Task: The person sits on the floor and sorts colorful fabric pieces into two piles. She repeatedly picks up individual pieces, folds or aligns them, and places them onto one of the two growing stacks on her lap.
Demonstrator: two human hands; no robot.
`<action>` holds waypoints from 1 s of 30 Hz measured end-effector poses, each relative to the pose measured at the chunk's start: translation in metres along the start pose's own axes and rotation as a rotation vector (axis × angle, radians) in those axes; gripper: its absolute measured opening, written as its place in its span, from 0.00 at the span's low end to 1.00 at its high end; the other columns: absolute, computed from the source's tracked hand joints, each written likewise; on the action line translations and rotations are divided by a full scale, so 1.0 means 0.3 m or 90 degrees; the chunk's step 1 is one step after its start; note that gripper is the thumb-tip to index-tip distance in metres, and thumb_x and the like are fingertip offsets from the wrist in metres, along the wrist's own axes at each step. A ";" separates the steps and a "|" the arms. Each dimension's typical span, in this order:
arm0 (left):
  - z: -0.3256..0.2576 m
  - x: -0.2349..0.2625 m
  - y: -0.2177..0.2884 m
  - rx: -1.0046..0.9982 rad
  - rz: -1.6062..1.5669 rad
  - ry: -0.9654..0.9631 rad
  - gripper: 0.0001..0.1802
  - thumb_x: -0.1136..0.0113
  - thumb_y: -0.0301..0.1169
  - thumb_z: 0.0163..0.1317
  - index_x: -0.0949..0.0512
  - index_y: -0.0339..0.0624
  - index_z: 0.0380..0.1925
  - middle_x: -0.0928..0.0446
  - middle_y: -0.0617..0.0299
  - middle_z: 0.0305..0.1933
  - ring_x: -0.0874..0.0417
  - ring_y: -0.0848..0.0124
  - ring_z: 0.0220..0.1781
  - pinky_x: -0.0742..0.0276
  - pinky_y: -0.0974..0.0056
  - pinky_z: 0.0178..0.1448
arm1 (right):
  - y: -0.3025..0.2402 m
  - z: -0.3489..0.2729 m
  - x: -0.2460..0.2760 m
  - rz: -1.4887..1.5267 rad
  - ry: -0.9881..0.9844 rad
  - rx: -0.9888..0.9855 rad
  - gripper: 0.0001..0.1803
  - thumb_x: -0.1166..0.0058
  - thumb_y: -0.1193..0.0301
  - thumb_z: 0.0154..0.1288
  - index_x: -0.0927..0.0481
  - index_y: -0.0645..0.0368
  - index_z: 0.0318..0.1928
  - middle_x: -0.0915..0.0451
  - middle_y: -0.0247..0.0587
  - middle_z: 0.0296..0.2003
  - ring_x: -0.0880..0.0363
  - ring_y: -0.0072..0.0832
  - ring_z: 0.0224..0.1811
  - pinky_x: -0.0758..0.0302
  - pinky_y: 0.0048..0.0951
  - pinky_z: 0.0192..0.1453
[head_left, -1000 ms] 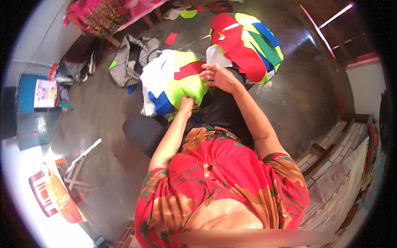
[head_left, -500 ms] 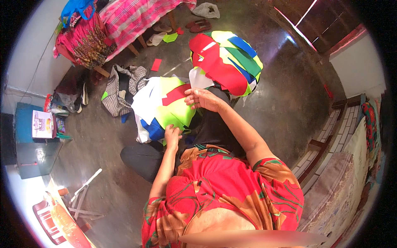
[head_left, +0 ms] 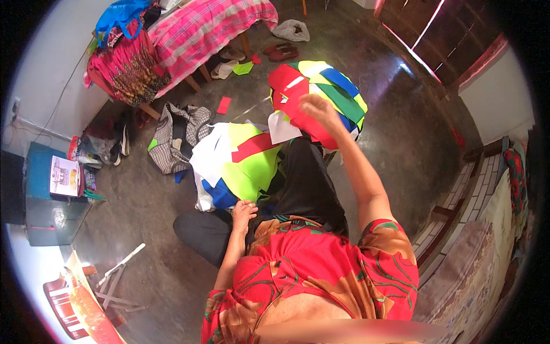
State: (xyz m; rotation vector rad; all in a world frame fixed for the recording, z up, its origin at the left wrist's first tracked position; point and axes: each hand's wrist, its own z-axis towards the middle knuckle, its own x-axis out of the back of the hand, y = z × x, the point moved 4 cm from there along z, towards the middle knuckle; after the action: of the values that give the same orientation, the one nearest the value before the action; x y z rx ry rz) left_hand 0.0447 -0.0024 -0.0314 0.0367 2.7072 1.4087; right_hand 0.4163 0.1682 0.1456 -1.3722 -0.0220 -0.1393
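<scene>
I sit on the floor with a stack of coloured fabric pieces point(head_left: 243, 163) in lime green, white, red and blue over my lap. My left hand point(head_left: 243, 213) rests at the near edge of that stack, fingers loosely curled, holding nothing I can make out. My right hand point(head_left: 318, 110) is stretched forward and blurred, over a second heap of red, green, blue and yellow fabric pieces point(head_left: 312, 94) on the floor ahead. A white piece point(head_left: 282, 127) lies between the two heaps. I cannot tell whether the right hand grips anything.
A checked grey cloth point(head_left: 175, 135) lies to the left of the stack. A table with a pink plaid cover point(head_left: 206, 26) stands at the back left, shoes point(head_left: 279, 51) beside it. A blue cabinet point(head_left: 43, 195) is at far left, a brick step point(head_left: 458, 206) at right.
My right hand has left the lap stack and reached forward over the far heap. The left hand has slid back to the stack's near edge. The view has tilted, showing more of the room.
</scene>
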 end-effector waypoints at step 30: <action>0.037 0.024 -0.052 0.016 -0.010 -0.012 0.15 0.47 0.32 0.65 0.32 0.36 0.48 0.22 0.51 0.43 0.16 0.65 0.40 0.19 0.66 0.37 | 0.258 0.296 0.582 -0.229 0.548 -0.043 0.13 0.54 0.67 0.62 0.17 0.57 0.39 0.17 0.42 0.30 0.19 0.33 0.32 0.25 0.36 0.39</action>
State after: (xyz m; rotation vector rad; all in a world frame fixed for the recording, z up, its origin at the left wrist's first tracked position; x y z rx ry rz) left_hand 0.0388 -0.0019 -0.0510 0.0309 2.7031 1.3636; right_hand 0.6039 0.2548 0.1048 -1.2711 0.4610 -1.0270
